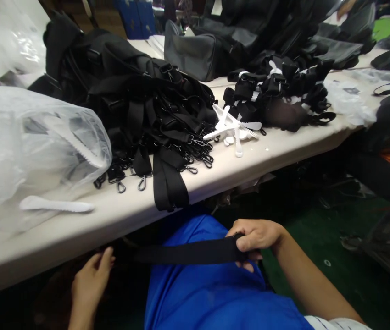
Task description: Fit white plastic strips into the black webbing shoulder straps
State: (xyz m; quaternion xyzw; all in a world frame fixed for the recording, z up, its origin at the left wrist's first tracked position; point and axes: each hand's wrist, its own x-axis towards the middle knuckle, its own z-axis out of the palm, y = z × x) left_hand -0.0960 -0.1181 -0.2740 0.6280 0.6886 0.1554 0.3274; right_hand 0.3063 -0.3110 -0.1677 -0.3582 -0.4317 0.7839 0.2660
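A wide black webbing strap (195,252) stretches across my lap, over blue cloth (208,293). My right hand (253,240) is closed on its right end, thumb on top by a dark buckle. To the left, the strap fades into shadow. My left hand (93,277) is at that side, below the table edge, thumb and fingers drawn together. What it pinches, if anything, is lost in the dark. Above on the table lies a pile of black straps (147,101) with metal snap hooks (142,183). One looped strap (170,183) hangs over the edge.
White serrated plastic strips (231,123) lie by rolled black straps (277,91). A clear plastic bag (36,142) with more strips sits at left, a single strip (57,205) before it. Black bags (195,52) stand behind. The table edge (126,229) runs above my hands.
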